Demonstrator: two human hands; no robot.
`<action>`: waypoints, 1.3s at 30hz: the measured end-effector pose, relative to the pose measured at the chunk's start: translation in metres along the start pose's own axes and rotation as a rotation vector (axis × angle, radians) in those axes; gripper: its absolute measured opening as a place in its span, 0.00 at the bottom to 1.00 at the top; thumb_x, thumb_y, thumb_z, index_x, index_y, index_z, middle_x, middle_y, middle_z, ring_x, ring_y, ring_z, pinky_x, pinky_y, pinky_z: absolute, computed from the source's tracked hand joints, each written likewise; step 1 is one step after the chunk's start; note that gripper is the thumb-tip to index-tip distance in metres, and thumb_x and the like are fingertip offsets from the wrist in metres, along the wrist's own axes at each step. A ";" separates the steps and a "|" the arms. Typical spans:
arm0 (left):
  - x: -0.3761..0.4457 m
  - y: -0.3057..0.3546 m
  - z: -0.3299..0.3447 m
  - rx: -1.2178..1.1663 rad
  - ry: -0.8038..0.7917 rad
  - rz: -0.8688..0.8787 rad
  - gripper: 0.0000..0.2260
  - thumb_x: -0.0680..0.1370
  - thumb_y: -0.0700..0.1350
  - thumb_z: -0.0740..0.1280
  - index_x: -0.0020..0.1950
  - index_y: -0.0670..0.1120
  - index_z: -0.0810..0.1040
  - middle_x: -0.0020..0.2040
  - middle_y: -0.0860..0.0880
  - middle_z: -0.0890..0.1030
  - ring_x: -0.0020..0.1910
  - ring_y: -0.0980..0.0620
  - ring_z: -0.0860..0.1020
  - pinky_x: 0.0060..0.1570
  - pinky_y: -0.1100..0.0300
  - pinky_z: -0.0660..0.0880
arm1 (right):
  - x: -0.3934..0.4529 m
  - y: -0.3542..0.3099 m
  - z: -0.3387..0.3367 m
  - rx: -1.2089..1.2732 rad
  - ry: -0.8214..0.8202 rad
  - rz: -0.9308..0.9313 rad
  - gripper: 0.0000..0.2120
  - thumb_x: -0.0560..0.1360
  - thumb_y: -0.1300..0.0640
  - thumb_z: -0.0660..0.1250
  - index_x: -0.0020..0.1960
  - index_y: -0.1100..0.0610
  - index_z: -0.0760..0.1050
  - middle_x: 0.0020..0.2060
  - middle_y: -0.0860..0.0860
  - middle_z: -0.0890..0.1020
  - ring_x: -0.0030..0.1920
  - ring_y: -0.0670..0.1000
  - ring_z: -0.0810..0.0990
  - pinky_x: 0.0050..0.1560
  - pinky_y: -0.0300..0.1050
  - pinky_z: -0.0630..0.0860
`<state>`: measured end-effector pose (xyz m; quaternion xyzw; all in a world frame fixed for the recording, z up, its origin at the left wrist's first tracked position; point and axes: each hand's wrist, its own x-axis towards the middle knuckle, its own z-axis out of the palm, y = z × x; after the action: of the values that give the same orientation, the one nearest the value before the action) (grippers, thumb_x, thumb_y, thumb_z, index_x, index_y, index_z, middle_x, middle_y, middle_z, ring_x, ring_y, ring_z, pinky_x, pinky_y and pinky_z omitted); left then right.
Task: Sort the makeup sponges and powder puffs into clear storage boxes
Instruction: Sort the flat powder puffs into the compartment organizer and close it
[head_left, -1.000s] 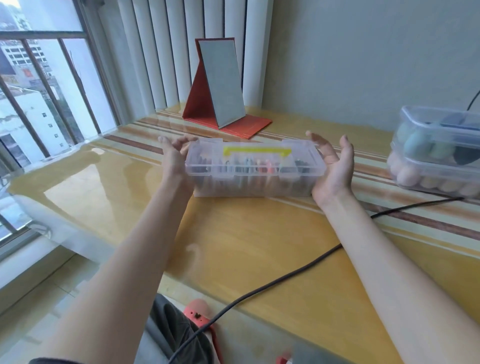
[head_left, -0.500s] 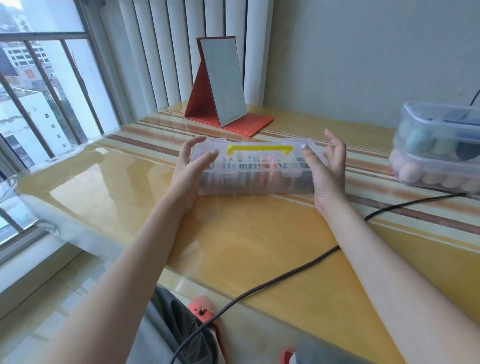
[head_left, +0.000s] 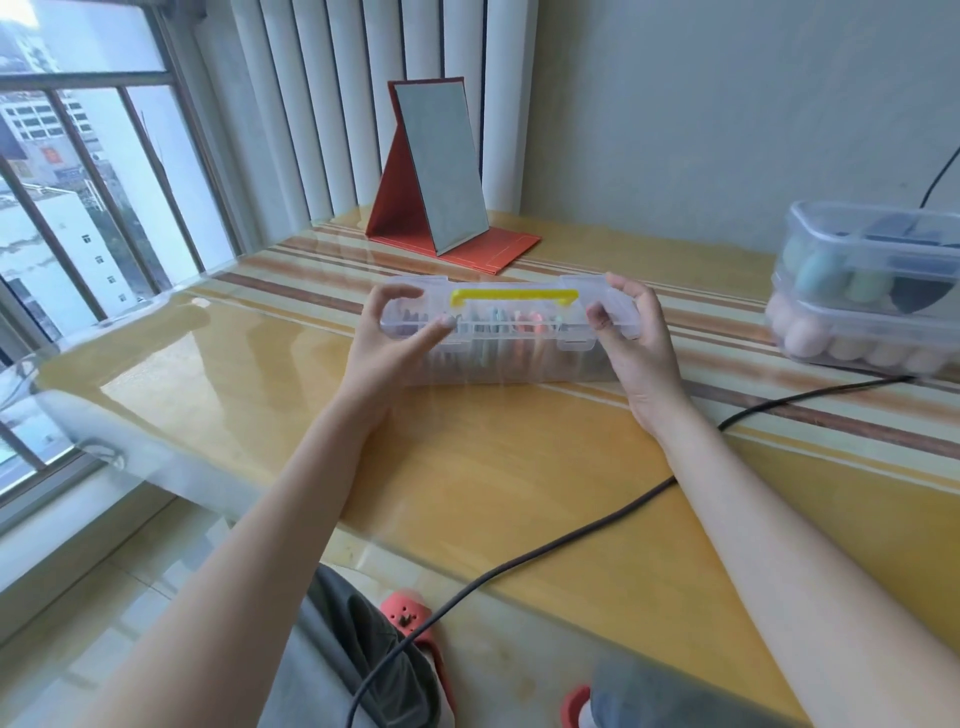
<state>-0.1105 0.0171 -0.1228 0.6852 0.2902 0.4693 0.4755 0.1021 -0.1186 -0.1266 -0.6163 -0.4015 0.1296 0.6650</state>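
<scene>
While gripped at both ends, sits at frame centre on the glass-topped table (head_left: 467, 467): long clear storage box with yellow handle (head_left: 511, 332), lid down, coloured items packed upright inside but too blurred through the plastic to name.

Left hand (head_left: 395, 343): now curled round the left end, thumb across the near lid edge, fingers hooked over the far edge. A second ago only cupped loosely beside that end, barely touching.

Right hand (head_left: 631, 332): now wrapped round the right end, thumb pressed on the lid top, fingers behind. A second ago spread wide open, palm up, merely beside the box.

Meaning for the task, as a judgement: from loose framing to a firm two-handed hold, so likely about to unlatch the lid at the front clasps or to shift the box; filling looks finished for this one, or closure being checked.

Outward, at right edge of frame: two stacked clear boxes (head_left: 872, 291), egg-shaped makeup sponges (head_left: 831, 343) in the lower, greenish ones above, lids on. Well apart from the held box.

Upper middle: red folding stand mirror (head_left: 441, 171), upright. Lower middle to right: black cable (head_left: 571, 535) trailing across the tabletop.
</scene>
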 end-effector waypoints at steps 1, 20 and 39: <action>0.001 -0.001 -0.001 0.020 -0.032 0.011 0.17 0.68 0.50 0.77 0.52 0.56 0.74 0.54 0.62 0.76 0.60 0.53 0.75 0.62 0.51 0.72 | 0.000 0.002 -0.003 -0.022 -0.043 0.007 0.37 0.63 0.33 0.71 0.68 0.43 0.66 0.66 0.34 0.68 0.68 0.35 0.63 0.66 0.38 0.63; 0.004 -0.013 0.004 0.123 0.032 0.009 0.43 0.62 0.51 0.80 0.71 0.50 0.60 0.63 0.53 0.70 0.61 0.56 0.71 0.55 0.69 0.69 | 0.005 0.011 -0.008 -0.131 -0.104 0.047 0.34 0.69 0.44 0.75 0.68 0.43 0.62 0.69 0.39 0.65 0.70 0.44 0.62 0.68 0.46 0.64; 0.175 -0.043 0.180 -0.041 -0.174 -0.014 0.30 0.73 0.43 0.73 0.71 0.44 0.62 0.63 0.51 0.73 0.62 0.53 0.72 0.59 0.64 0.68 | 0.154 0.064 -0.058 -0.036 0.515 0.196 0.23 0.83 0.47 0.54 0.75 0.54 0.59 0.71 0.50 0.67 0.67 0.47 0.67 0.59 0.33 0.61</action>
<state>0.1253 0.1127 -0.1175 0.7113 0.2429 0.4106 0.5162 0.2619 -0.0444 -0.1234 -0.6767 -0.1602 0.0252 0.7182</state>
